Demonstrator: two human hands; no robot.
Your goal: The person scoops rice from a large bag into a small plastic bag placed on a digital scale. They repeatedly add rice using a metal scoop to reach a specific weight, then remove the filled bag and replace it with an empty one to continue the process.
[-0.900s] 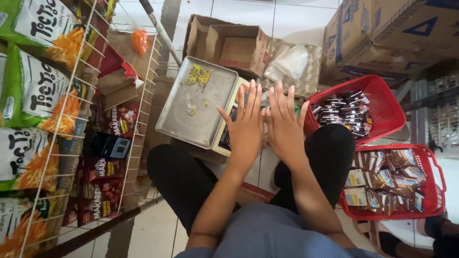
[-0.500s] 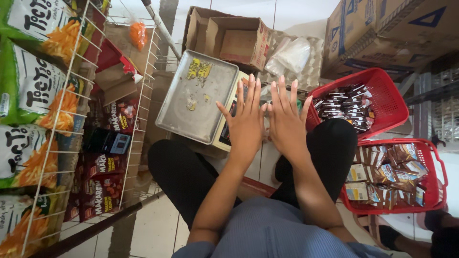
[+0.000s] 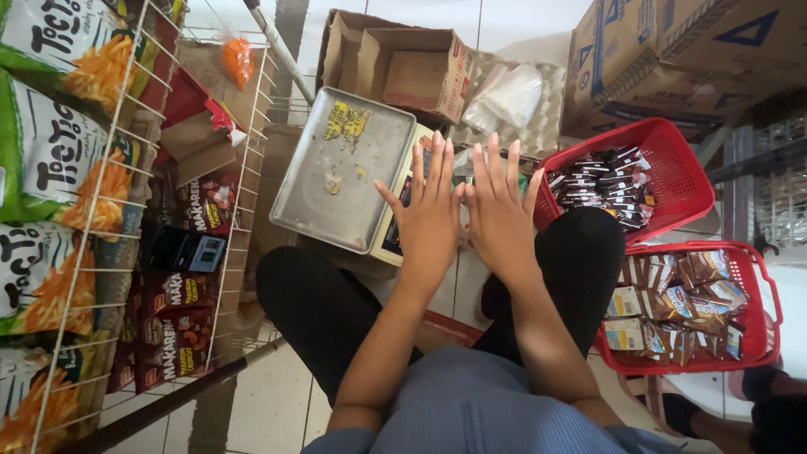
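Note:
My left hand [image 3: 429, 219] and my right hand [image 3: 501, 212] are held out flat side by side, palms down, fingers spread, holding nothing. They hover above the front of a weighing scale [image 3: 388, 240] whose metal tray [image 3: 343, 172] lies just left of my left hand. My knees in black trousers are below the hands.
A white wire rack [image 3: 109, 210] of snack bags stands at the left. Two red baskets [image 3: 672, 176] [image 3: 761, 294] of small packets sit at the right. Open cardboard boxes [image 3: 412, 63] and a large box [image 3: 672, 50] lie beyond the scale. A person's foot [image 3: 773, 412] shows at bottom right.
Both hands stay flat and together, shifted slightly toward the scale; the view has moved a little.

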